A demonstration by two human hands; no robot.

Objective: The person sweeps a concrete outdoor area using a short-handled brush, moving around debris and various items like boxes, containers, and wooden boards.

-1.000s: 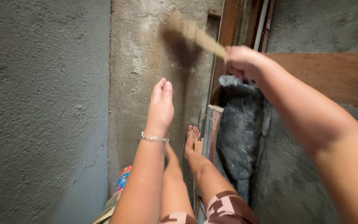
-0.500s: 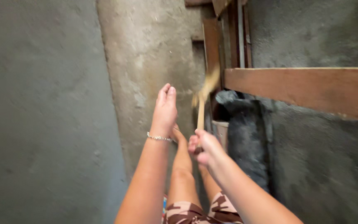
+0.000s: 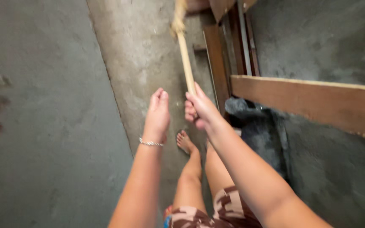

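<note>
Head view: the right hand (image 3: 199, 110) grips the near end of a wooden broom handle (image 3: 185, 59), whose long axis runs away up the concrete floor (image 3: 140, 63); the left hand (image 3: 157, 116) hangs open just beside it.

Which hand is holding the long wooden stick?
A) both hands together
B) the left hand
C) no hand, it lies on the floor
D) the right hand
D: the right hand is closed around the wooden stick, while the left hand, the one with a bracelet, is open beside it and grips nothing.
</note>
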